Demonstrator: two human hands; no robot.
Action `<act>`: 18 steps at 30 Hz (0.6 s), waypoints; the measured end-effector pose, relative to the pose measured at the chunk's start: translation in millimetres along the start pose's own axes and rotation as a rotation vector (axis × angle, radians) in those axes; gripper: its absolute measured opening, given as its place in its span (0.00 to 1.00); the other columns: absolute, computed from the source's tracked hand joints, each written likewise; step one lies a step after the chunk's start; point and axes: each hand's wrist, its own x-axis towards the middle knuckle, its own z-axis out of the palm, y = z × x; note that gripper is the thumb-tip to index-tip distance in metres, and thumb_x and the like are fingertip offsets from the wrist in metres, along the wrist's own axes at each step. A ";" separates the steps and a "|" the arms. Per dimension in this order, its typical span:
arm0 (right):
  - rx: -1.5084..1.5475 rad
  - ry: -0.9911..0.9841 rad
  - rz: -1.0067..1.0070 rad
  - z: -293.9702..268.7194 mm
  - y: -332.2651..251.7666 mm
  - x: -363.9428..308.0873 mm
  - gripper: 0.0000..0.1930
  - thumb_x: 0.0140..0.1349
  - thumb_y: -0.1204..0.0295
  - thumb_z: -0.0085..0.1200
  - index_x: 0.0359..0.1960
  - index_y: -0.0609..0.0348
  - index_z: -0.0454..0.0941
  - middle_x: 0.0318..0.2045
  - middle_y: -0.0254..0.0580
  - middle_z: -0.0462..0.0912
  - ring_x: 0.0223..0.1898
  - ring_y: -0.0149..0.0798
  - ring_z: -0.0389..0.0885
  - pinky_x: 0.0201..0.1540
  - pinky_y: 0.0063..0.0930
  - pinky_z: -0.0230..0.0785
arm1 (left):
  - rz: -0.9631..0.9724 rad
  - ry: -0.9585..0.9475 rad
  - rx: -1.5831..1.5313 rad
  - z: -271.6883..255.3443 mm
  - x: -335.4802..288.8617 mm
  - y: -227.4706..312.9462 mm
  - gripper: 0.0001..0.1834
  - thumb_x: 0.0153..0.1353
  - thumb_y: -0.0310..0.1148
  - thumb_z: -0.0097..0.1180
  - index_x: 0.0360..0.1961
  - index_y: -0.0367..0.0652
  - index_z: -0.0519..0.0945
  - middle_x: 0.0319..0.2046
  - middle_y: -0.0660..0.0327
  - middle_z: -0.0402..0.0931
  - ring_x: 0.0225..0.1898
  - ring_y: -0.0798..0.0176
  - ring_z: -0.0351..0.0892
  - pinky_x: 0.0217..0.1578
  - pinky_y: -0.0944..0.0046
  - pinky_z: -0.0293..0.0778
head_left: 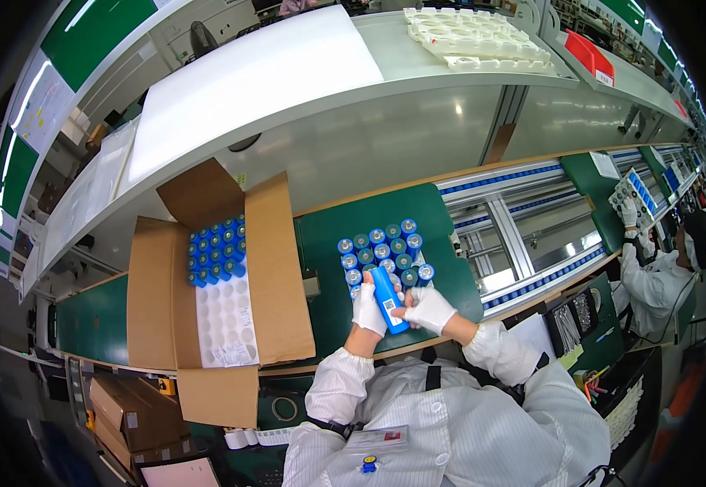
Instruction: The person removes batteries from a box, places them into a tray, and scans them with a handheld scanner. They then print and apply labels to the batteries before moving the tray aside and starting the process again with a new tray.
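Blue cylinder cell point(389, 299), white gloves on left hand point(368, 309) and right hand point(428, 309), green mat point(442, 280), brown cardboard box point(276, 268)

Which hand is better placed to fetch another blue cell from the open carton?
Probably the left. The open cardboard carton with its blue cylindrical cells lies on the person's left, nearer the white-gloved left hand. The white-gloved right hand would have to cross over, and both now hold one blue cylindrical cell.

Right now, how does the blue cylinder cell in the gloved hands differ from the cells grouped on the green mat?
The blue cylinder cell lies tilted on its side, full length showing, held by the left hand and right hand; the grouped cells stand upright, only round tops showing. It is lifted alone; they sit packed together on the green mat. Both are blue cylinders.
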 end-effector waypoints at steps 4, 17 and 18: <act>0.197 -0.149 -0.005 -4.7 33.9 -16.6 0.18 0.55 0.68 0.70 0.22 0.56 0.68 0.18 0.34 0.76 0.18 0.27 0.75 0.22 0.22 0.68 | 0.010 -0.003 0.018 7.1 -0.3 3.2 0.29 0.68 0.61 0.43 0.44 0.43 0.74 0.32 0.60 0.76 0.32 0.62 0.78 0.34 0.61 0.78; -0.425 0.400 -0.676 -40.3 -47.5 -36.9 0.23 0.51 0.60 0.69 0.44 0.63 0.81 0.34 0.45 0.80 0.31 0.43 0.82 0.36 0.31 0.74 | 0.615 0.118 0.718 11.0 15.1 -43.5 0.26 0.55 0.31 0.68 0.52 0.41 0.69 0.40 0.55 0.79 0.41 0.59 0.82 0.44 0.62 0.78; -0.469 0.386 -0.635 -41.0 -49.9 -41.2 0.21 0.50 0.63 0.69 0.44 0.60 0.82 0.35 0.46 0.80 0.33 0.43 0.82 0.37 0.30 0.74 | 0.757 0.143 0.975 10.3 17.7 -51.1 0.27 0.53 0.32 0.70 0.51 0.41 0.71 0.40 0.54 0.80 0.42 0.59 0.82 0.45 0.61 0.78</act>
